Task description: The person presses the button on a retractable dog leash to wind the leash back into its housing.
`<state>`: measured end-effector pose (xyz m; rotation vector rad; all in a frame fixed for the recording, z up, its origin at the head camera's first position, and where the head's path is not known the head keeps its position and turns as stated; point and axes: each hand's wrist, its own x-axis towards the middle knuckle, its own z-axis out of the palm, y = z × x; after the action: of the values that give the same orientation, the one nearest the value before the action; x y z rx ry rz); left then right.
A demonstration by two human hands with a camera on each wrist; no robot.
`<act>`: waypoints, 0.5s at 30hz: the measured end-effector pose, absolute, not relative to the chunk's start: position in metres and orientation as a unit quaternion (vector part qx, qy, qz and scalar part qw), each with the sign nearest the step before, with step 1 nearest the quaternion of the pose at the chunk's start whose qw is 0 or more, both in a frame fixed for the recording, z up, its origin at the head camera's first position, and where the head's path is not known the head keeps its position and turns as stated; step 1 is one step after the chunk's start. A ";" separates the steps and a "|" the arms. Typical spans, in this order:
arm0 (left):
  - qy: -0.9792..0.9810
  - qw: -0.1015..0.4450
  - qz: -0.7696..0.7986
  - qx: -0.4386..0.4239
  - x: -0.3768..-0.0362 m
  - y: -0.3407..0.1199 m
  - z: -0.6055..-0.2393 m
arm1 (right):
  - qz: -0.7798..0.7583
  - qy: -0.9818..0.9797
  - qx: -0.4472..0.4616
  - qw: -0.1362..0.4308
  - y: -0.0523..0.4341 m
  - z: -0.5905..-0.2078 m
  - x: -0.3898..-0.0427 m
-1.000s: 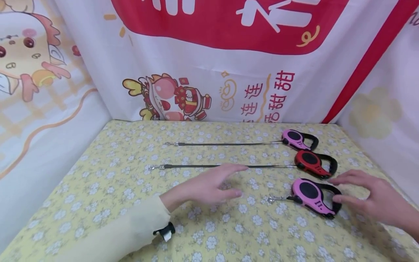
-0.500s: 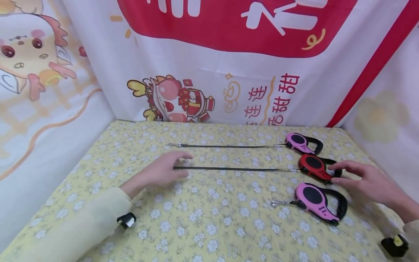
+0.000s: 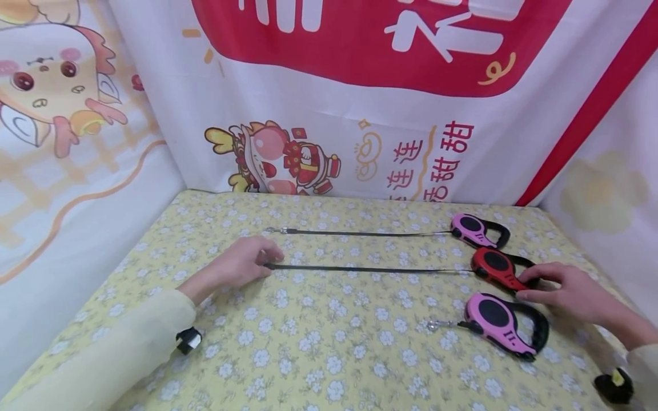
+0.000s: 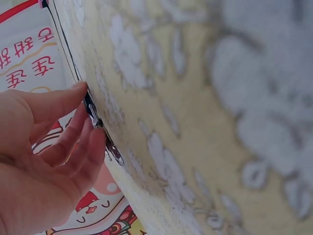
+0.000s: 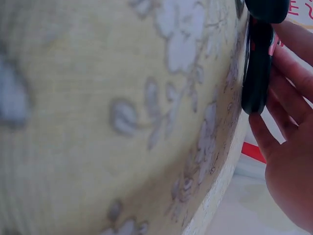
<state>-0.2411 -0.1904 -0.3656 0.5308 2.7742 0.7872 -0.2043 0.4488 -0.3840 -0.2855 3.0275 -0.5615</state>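
Head view: the left hand (image 3: 241, 262) pinches the black cord (image 3: 354, 269) near its clip; rightward, the red retractable leash (image 3: 494, 266) lies between the far pink leash (image 3: 469, 229) and near pink leash (image 3: 496, 322), its handle held by the right hand (image 3: 576, 292).

On the cloth (image 3: 329, 342), three leashes (image 3: 496, 317), one behind another; handles (image 3: 541, 328) right, clips (image 3: 437, 325) left; backdrop (image 3: 329, 103) behind

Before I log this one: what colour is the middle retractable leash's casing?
Red, with a black oval panel; the casing shows best in the head view.
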 end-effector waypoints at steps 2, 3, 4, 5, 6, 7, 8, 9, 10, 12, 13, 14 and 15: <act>0.941 0.111 0.262 0.184 -0.243 -0.190 -0.366 | -0.175 0.979 -0.097 0.025 0.448 -0.384 -0.204; 0.941 0.114 0.259 0.187 -0.244 -0.190 -0.365 | -0.173 0.979 -0.104 0.025 0.447 -0.384 -0.204; 0.941 0.115 0.254 0.192 -0.244 -0.190 -0.365 | -0.168 0.980 -0.108 0.023 0.446 -0.383 -0.204; 0.941 0.115 0.249 0.197 -0.245 -0.190 -0.365 | -0.163 0.980 -0.111 0.021 0.446 -0.382 -0.205; 0.942 0.114 0.244 0.201 -0.246 -0.191 -0.365 | -0.158 0.980 -0.115 0.018 0.446 -0.382 -0.205; 0.942 0.112 0.240 0.204 -0.246 -0.192 -0.364 | -0.154 0.981 -0.120 0.014 0.445 -0.381 -0.205; 0.943 0.110 0.239 0.206 -0.246 -0.193 -0.363 | -0.149 0.981 -0.123 0.010 0.445 -0.380 -0.205; 0.943 0.107 0.241 0.201 -0.246 -0.194 -0.362 | -0.146 0.981 -0.127 0.005 0.445 -0.379 -0.205; 0.943 0.106 0.246 0.195 -0.246 -0.195 -0.361 | -0.143 0.981 -0.128 0.002 0.445 -0.378 -0.205; 0.944 0.102 0.259 0.179 -0.246 -0.196 -0.357 | -0.140 0.982 -0.128 -0.004 0.445 -0.376 -0.204; 0.944 0.100 0.266 0.170 -0.246 -0.196 -0.355 | -0.143 0.981 -0.131 -0.006 0.446 -0.376 -0.204; 0.944 0.098 0.271 0.159 -0.246 -0.197 -0.353 | -0.146 0.981 -0.130 -0.008 0.445 -0.375 -0.204; 0.945 0.095 0.275 0.150 -0.247 -0.196 -0.352 | -0.151 0.980 -0.131 -0.011 0.445 -0.374 -0.204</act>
<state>-0.2467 -0.1964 -0.3518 0.4432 2.8014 0.8144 -0.2040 0.4450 -0.3742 -0.4145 3.0998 -0.4785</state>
